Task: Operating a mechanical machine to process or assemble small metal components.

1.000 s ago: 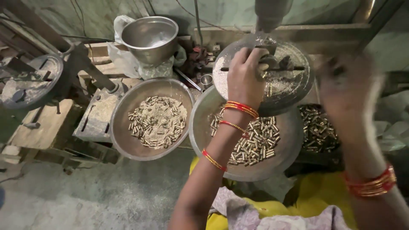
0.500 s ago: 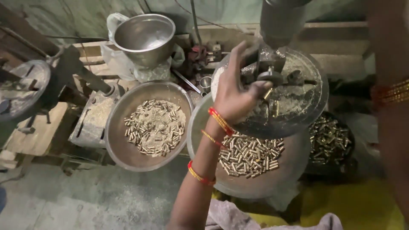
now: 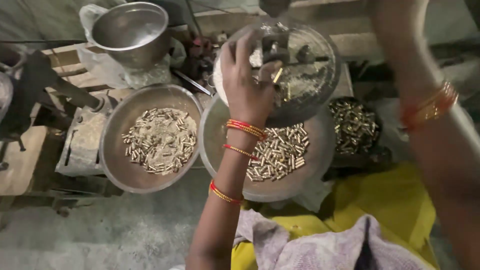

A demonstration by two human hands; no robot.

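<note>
1. Dim workshop corner, grey concrete floor below, worn wooden bench off to the far left
2. Left hand raised over round metal press plate, fingers curled and pinching one small brass sleeve at the plate's middle fixture
3. Right hand out of frame, only right forearm with bangles blurred at the right; spread or closed cannot be told
4. Directly beneath the left wrist, middle metal basin holding a loose heap of brass sleeves
5. Left of the wrist, second metal basin with more brass pieces mixed with pale grit
6. Right of the hand, dark tray heaped with further brass pieces
7. Judged progress: somewhere midway, with many sleeves in all three vessels, and which lot is finished cannot be told
8. Beyond the hand to the upper left, empty steel pot on crumpled plastic; dark machine arm at far left
9. Possible hindrances: overhanging plate hiding part of the middle basin, the tool column above crowding the fingers
</note>
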